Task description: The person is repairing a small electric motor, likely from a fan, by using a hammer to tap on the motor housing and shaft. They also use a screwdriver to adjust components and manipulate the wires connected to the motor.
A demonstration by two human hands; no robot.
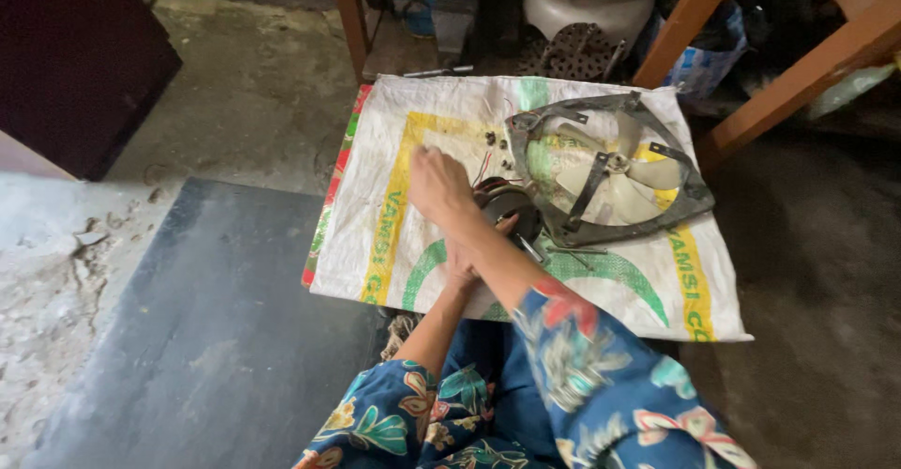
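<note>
My right hand (436,183) reaches across to the left, its back turned up and its fingers curled down over a white woven sack (375,140); what the fingers hold is hidden. Under my right forearm, my left hand (462,264) grips a dark round fan motor (513,208) with thin red wires (483,165) coming off it. Right of the motor lies a grey metal fan frame (692,190) with pale blades (634,197) inside. A few small dark screws (490,138) lie on the sack just beyond my right hand.
The sack covers a low surface with a red edge (334,183). A dark slab (216,328) lies to the left on the concrete floor. Wooden legs (349,14) and slanted beams (798,79) stand behind, with a white pot (587,4) and clutter beneath.
</note>
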